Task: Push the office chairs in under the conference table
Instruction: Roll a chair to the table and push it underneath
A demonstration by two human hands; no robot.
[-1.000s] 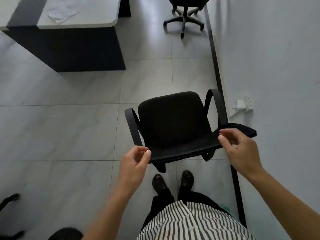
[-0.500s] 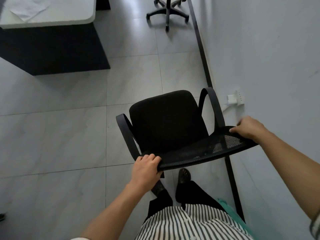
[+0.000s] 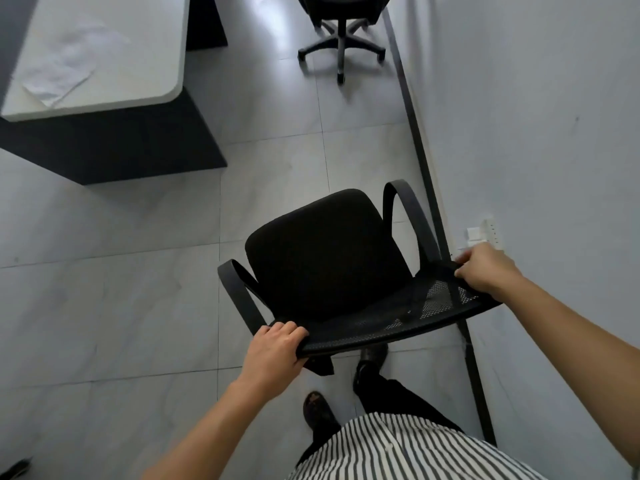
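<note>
both of your hands are clamped on the top edge of the black mesh-backed office chair with curved plastic armrests (image 3: pixel 329 265). your left hand (image 3: pixel 273 351) wraps the left corner of the backrest, fingers curled over the rim and thumb under it. your right hand (image 3: pixel 485 271) grips the right corner, fingers folded over the mesh edge. a second ago both hands were only pinching at that rim with open fingers; half a second ago the grip had closed, and it is the same grip now.

the chair stands close beside the pale grey wall (image 3: pixel 536 133), its right armrest just by the dark baseboard strip, and well apart from the white-topped conference table with a dark base (image 3: pixel 104 95), which lies ahead and to the left of the chair. compared with the earlier pictures, more of the table top shows (a crumpled white sheet of paper (image 3: pixel 65 60) lies on it), and the second black swivel chair with a star base (image 3: pixel 341 39), further along the wall beyond your chair, shows more fully. your feet are staggered behind the chair, where a second ago they stood side by side.
</note>
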